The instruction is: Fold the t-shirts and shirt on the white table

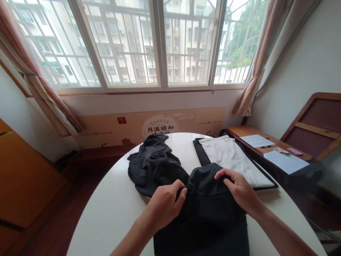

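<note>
A black garment (202, 220) lies on the white round table (112, 209), its near part spread flat and its far part bunched up. My left hand (169, 202) pinches the cloth near its left side between thumb and fingers. On the right, my right hand (236, 185) grips a raised fold of the same garment, thumb and fingertips pressed on the cloth. Beyond my left hand sits a crumpled pile of dark clothes (154, 163), which meets the garment. Whether it is a shirt or trousers I cannot tell.
Folded clothes, a white one (226, 156) over black ones, lie at the table's right rear. A wooden side table (239, 132) with papers (285, 161) stands to the right. A long printed cardboard panel (112, 124) leans below the window, and an orange cabinet (23, 185) is at left.
</note>
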The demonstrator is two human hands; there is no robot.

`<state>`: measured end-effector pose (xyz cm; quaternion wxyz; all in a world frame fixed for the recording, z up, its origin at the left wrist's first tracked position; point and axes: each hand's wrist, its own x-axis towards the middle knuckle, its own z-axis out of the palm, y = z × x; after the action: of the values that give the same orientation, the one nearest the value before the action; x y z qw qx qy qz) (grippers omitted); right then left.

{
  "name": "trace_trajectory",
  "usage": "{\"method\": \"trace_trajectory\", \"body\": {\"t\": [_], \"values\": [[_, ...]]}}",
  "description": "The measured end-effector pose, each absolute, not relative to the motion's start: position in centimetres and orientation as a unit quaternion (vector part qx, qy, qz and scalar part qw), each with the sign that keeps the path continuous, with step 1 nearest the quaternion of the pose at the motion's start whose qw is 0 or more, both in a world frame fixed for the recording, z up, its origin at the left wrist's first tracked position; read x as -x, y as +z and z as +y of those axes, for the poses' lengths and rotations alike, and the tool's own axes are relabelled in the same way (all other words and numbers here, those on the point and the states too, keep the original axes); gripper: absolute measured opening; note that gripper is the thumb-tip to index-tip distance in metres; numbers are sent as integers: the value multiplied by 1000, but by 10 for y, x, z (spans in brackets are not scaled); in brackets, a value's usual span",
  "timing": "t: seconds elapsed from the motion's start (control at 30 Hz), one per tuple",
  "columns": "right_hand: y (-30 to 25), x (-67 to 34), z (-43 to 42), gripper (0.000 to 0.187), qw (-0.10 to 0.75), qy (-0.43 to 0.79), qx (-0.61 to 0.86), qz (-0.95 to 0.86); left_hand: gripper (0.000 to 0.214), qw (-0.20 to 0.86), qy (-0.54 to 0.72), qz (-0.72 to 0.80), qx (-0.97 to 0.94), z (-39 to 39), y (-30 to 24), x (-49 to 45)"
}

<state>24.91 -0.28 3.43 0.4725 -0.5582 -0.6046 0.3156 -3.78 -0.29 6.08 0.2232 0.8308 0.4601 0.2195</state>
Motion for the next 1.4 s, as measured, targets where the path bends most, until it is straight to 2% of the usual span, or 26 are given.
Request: {"method": "trace_trajectory", "body": {"t": [0.23,0.43,0.57,0.63,0.67,0.73,0.77,0.83,0.9,0.97,1.0,1.1,1.2,1.3,1.4], "values": [[31,-252,-2,21,532,287,570,-556,29,237,223,444,-835,-12,62,31],[23,-256,2,24,504,244,586,-586,28,225,230,452,-832,-12,62,30],[21,-252,-4,31,477,40,604,-637,29,211,244,433,-842,-11,61,30],[24,-242,-13,47,441,-47,563,-697,28,195,245,403,-860,-12,58,29],[26,-235,-18,56,412,-53,527,-742,28,184,242,385,-871,-14,57,28],[27,-221,-27,67,345,-2,439,-830,26,161,234,350,-893,-17,54,25],[27,-214,-30,64,321,35,403,-856,26,153,232,336,-900,-20,54,24],[26,-207,-33,45,312,107,374,-867,26,150,234,322,-905,-24,55,22],[26,-209,-31,25,343,178,396,-833,19,154,236,332,-900,-24,58,24],[29,-222,-27,16,390,245,444,-769,30,146,219,358,-896,-19,62,30],[31,-230,-25,16,418,270,468,-730,33,138,198,374,-895,-14,63,35],[38,-257,-20,25,524,306,518,-603,16,130,150,437,-877,9,61,51],[42,-276,-14,30,556,341,538,-534,24,135,225,517,-815,29,57,67],[42,-284,-7,35,496,322,569,-571,26,90,312,578,-749,36,60,81],[41,-290,-4,37,438,178,616,-630,29,41,316,604,-731,36,67,94]]}}
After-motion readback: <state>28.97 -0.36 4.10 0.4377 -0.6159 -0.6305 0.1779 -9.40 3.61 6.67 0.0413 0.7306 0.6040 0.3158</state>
